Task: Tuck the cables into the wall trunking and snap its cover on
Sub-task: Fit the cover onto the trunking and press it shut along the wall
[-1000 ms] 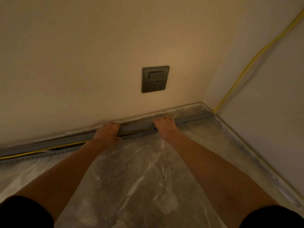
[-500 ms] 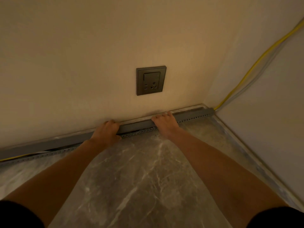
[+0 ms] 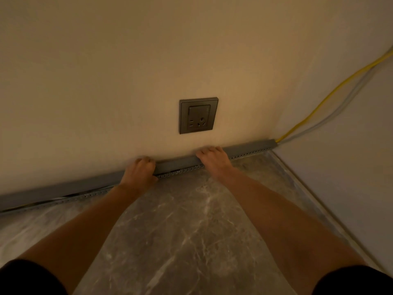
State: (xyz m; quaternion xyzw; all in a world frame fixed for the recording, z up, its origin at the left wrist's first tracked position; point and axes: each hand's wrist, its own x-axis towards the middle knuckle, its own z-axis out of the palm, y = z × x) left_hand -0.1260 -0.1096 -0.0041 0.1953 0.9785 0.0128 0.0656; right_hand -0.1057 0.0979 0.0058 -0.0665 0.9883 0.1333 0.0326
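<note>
Along the foot of the wall, grey trunking (image 3: 248, 155) runs from 9 to 2 o'clock (a yellow cable (image 3: 314, 111) enters its right end). The left hand (image 3: 139, 172) has its fingers curled and clamped over the cover (image 3: 176, 163). The right hand (image 3: 212, 160) presses it, fingers straight and together, beneath the socket (image 3: 198, 116) at 12 o'clock.

Matt grey plastic trunking cover (image 3: 178, 161); glossy marbled floor (image 3: 180, 220).

dim, warm amber light. the wall (image 3: 127, 60) glows brightest around and just below the socket (image 3: 198, 116), fading toward its upper left. right of the socket the side wall (image 3: 350, 145) reads greyer. far left of it the trunking (image 3: 63, 190) blurs and bows.
</note>
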